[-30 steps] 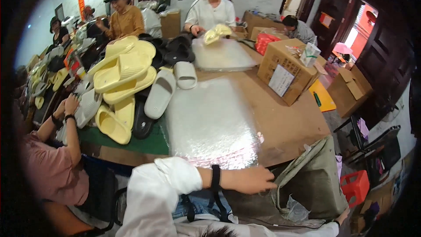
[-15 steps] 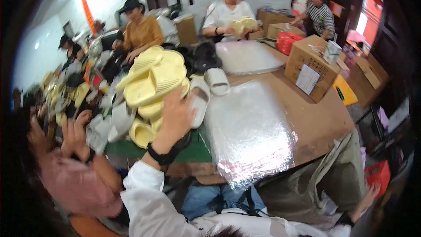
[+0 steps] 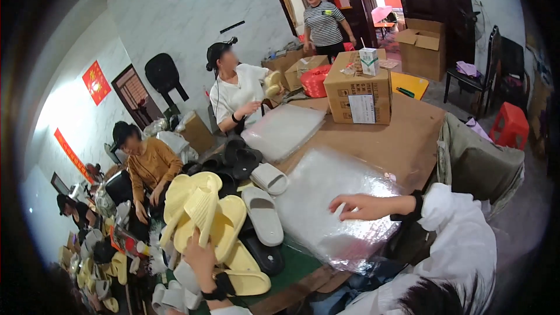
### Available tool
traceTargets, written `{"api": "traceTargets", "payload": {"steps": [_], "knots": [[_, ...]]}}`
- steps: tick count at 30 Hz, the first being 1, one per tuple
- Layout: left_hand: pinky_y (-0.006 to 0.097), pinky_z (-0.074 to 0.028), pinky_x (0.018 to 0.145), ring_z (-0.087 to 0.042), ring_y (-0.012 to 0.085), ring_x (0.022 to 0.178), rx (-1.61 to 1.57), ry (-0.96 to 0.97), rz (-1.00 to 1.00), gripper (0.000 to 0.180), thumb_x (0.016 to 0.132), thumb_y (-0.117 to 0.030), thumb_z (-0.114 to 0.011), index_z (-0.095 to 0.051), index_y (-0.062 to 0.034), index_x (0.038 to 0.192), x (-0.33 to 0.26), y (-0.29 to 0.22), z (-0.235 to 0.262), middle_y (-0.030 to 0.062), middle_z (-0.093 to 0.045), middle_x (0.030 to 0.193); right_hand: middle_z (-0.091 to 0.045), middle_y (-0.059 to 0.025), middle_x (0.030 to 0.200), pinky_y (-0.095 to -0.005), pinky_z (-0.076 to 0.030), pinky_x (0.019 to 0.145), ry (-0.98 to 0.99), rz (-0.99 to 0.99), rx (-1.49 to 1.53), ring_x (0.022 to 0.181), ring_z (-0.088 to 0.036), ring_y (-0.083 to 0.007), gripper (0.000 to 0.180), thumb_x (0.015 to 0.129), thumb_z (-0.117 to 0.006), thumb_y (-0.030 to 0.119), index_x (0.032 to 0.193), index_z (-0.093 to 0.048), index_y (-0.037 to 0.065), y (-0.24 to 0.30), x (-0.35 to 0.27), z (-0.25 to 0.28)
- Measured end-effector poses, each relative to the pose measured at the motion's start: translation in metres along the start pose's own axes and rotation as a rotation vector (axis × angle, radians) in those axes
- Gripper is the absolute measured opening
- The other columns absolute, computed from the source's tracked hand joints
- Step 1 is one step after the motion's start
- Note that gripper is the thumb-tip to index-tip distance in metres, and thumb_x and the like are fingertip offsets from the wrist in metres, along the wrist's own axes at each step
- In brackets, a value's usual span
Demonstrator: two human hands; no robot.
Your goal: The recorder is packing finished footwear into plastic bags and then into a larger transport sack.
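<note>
My left hand point(image 3: 200, 261) is at the front of a heap of slippers, its fingers closed at the end of a yellow slipper point(image 3: 202, 205) with a ribbed strap. More yellow slippers point(image 3: 228, 230) lie stacked around it. A white slipper point(image 3: 262, 217) and a black slipper point(image 3: 261, 252) rest to their right. My right hand point(image 3: 364, 205) is over a stack of clear plastic bags point(image 3: 318, 198), fingers apart and slightly curved, with nothing held. Whether its fingertips touch the top bag I cannot tell.
A second stack of clear bags point(image 3: 286, 131) lies farther back on the brown tabletop point(image 3: 408, 134). A cardboard box point(image 3: 359, 96) with a drink carton point(image 3: 368, 61) on top stands behind. Co-workers sit at the far side and left. A red stool point(image 3: 510, 125) is at right.
My left hand has gone from spread above the slippers to closed on a yellow one. My right hand has come from beside the red stool to the bags. The view has turned and tilted.
</note>
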State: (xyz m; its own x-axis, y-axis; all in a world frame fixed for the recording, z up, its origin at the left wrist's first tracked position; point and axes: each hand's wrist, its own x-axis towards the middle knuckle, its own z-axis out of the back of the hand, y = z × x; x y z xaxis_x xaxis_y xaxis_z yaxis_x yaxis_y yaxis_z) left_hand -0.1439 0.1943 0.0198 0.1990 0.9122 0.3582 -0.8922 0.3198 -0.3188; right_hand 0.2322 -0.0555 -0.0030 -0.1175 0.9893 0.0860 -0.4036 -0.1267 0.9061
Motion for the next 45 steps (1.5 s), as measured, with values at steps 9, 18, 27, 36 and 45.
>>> {"api": "traceTargets", "payload": {"steps": [9,18,27,36,45], "knots": [[0.040,-0.042,0.088,-0.056,0.0357,0.102,-0.521,-0.212,-0.312,0.043,0.076,-0.003,-0.066,-0.051,0.0064,0.116,-0.080,-0.097,0.000,0.0240,-0.058,0.107,-0.043,-0.0125,0.134,-0.0360,-0.036,0.102,-0.002,0.533,0.240,0.119,-0.044,-0.0221,0.064,0.090,-0.060,0.030,0.138,-0.028,0.003,0.048,0.072,-0.091],[0.057,-0.034,0.098,-0.036,0.0511,0.122,-0.489,0.035,-1.012,0.074,0.071,-0.029,-0.073,-0.040,-0.0041,0.133,-0.152,-0.145,-0.096,0.0305,-0.037,0.133,-0.057,-0.0118,0.119,-0.0348,-0.043,0.096,-0.196,-0.014,0.630,0.108,-0.055,-0.0193,0.053,0.084,-0.068,0.019,0.128,-0.044,0.001,0.029,0.028,-0.070],[0.047,-0.041,0.095,-0.045,0.0408,0.118,-0.556,0.113,-1.225,0.058,0.081,-0.030,-0.066,-0.045,-0.0096,0.131,-0.204,-0.158,-0.125,0.0228,-0.043,0.133,-0.060,-0.0110,0.118,-0.0354,-0.045,0.097,-0.580,-0.176,1.439,0.106,-0.059,-0.0228,0.049,0.093,-0.048,0.041,0.126,-0.049,0.006,-0.040,-0.005,0.005],[0.051,-0.031,0.104,-0.039,0.0369,0.128,-0.136,0.427,-1.232,0.051,0.086,-0.040,-0.058,-0.048,-0.0133,0.129,-0.196,-0.172,-0.139,0.0194,-0.042,0.135,-0.058,-0.0117,0.123,-0.0358,-0.043,0.098,-0.398,-0.078,1.367,0.108,-0.058,-0.0230,0.050,0.094,-0.044,0.040,0.127,-0.047,0.003,-0.010,0.026,0.004],[0.053,-0.032,0.103,-0.034,0.0432,0.128,-0.221,0.472,-1.221,0.052,0.089,-0.037,-0.055,-0.043,-0.0150,0.135,-0.205,-0.152,-0.176,0.0274,-0.034,0.138,-0.061,-0.0133,0.114,-0.0365,-0.047,0.094,-0.374,-0.134,1.322,0.101,-0.062,-0.0240,0.041,0.085,-0.061,0.021,0.119,-0.052,0.000,-0.048,0.020,0.010]]}}
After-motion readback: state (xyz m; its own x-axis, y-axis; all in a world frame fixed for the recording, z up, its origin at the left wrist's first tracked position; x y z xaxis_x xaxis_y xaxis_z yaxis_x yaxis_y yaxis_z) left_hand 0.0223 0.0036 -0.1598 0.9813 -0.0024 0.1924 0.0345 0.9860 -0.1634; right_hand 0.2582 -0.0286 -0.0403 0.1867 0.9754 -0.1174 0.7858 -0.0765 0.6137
